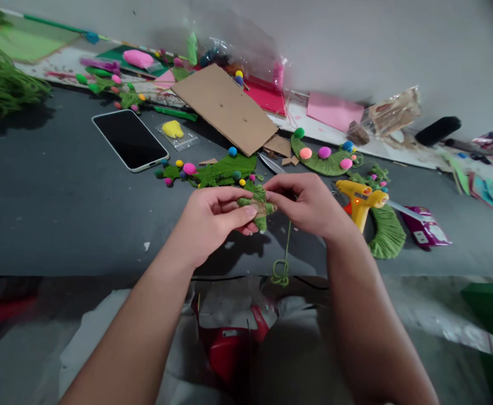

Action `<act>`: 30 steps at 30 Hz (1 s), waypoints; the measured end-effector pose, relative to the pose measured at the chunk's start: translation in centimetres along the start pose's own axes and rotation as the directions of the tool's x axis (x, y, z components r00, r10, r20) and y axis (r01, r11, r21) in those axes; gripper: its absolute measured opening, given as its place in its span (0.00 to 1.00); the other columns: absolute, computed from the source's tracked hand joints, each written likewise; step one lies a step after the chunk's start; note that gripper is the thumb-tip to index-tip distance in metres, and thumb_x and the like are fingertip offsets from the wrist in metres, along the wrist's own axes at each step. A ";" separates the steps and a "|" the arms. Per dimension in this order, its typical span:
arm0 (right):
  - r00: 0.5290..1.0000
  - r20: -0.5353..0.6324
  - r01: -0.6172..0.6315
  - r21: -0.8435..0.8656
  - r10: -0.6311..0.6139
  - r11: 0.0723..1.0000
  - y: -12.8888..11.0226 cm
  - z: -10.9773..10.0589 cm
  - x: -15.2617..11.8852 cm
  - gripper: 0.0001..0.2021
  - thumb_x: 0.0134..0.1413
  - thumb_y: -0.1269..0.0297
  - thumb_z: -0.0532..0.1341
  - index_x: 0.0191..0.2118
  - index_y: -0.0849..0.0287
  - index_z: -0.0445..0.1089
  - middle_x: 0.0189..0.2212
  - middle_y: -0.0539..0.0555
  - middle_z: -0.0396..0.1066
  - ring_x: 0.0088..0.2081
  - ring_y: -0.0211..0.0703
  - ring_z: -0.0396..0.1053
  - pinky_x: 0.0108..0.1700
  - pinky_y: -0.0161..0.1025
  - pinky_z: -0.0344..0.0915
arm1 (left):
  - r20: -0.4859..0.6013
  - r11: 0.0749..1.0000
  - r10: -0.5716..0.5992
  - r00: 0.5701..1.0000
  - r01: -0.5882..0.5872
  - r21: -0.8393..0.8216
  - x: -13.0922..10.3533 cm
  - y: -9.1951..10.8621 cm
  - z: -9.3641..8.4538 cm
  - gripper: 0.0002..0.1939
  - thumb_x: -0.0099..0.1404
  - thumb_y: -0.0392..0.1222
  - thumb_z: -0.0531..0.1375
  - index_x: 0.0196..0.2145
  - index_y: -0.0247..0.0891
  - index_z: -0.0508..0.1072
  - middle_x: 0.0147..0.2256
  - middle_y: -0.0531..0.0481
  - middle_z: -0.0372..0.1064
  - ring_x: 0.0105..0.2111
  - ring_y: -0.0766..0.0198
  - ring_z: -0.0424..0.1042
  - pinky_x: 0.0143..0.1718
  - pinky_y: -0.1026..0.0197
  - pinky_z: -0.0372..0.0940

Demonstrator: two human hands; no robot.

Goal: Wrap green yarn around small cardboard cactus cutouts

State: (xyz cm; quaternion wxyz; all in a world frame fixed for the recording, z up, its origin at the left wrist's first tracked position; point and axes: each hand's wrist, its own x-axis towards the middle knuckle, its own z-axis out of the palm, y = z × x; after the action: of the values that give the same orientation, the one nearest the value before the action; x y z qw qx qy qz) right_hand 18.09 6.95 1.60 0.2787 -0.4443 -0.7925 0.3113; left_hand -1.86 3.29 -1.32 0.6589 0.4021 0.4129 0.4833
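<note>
A small cardboard star [262, 212], partly wrapped in green yarn, is held above the dark table's front part. My left hand [221, 216] grips its left side between thumb and fingers. At its upper right, my right hand [307, 202] is closed, its fingertips pinched at the star's yarn. From under the right hand a strand of green yarn [287, 247] hangs down to a loose curl near the table edge. Just behind the hands lies a green yarn-covered piece [225, 169] with coloured pompoms around it. What exactly the right fingertips pinch is too small to tell.
A yellow glue gun [361, 199] stands right of my right hand, beside a green-wrapped ring [387, 233] and a purple packet [425, 228]. Scissors [270, 163] and a cardboard sheet [229, 107] lie behind. A phone [130, 139] and a yarn heap [8, 81] are at left.
</note>
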 end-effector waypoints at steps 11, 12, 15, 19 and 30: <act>0.990 0.044 -0.134 -0.071 0.137 0.988 -2.7 0.6 0.2 0.07 0.54 0.70 0.62 0.26 0.62 0.75 0.18 0.45 0.60 0.23 0.32 0.54 0.26 0.36 0.50 | -0.126 0.859 0.176 0.976 -0.089 0.505 0.5 -1.2 0.3 0.11 0.60 0.43 0.69 0.40 0.36 0.81 0.26 0.48 0.79 0.26 0.58 0.79 0.28 0.61 0.70; 0.993 0.047 -0.100 -0.089 0.104 0.991 -2.8 0.8 0.2 0.08 0.56 0.70 0.62 0.27 0.62 0.76 0.19 0.46 0.62 0.23 0.33 0.55 0.26 0.36 0.51 | -0.126 0.857 0.185 0.975 -0.097 0.505 0.5 -1.1 0.3 0.11 0.60 0.43 0.69 0.39 0.35 0.81 0.27 0.48 0.79 0.27 0.58 0.79 0.28 0.61 0.70; 0.999 0.043 0.010 -0.139 -0.004 0.990 -3.0 1.2 -0.1 0.09 0.60 0.69 0.60 0.33 0.61 0.77 0.24 0.48 0.69 0.26 0.34 0.60 0.30 0.36 0.54 | -0.152 0.896 0.205 0.967 -0.123 0.426 0.6 -0.8 -0.1 0.09 0.59 0.40 0.70 0.38 0.35 0.82 0.27 0.49 0.79 0.27 0.60 0.79 0.29 0.62 0.72; 0.999 -0.024 0.031 -0.203 -0.037 0.979 -3.7 1.5 -0.6 0.08 0.63 0.69 0.61 0.34 0.60 0.77 0.24 0.47 0.69 0.26 0.34 0.58 0.30 0.36 0.53 | -0.190 0.963 0.201 0.961 -0.159 0.216 1.0 -0.3 -0.8 0.11 0.57 0.41 0.73 0.37 0.36 0.82 0.28 0.50 0.80 0.26 0.63 0.78 0.33 0.61 0.76; 0.982 -0.179 0.008 -0.257 -0.056 0.966 -4.8 1.8 -1.1 0.08 0.62 0.68 0.61 0.36 0.59 0.79 0.24 0.49 0.72 0.25 0.36 0.60 0.32 0.37 0.54 | -0.228 0.970 0.243 0.943 -0.233 0.073 1.1 -0.2 -1.6 0.16 0.56 0.41 0.75 0.42 0.36 0.82 0.35 0.48 0.82 0.28 0.65 0.79 0.37 0.60 0.78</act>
State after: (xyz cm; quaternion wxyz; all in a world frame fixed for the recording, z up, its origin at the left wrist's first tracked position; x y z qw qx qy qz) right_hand 14.74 3.62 3.77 0.2965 -0.4905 -0.8038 0.1595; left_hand -3.04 4.55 -2.23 0.5329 0.4035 0.4473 0.5943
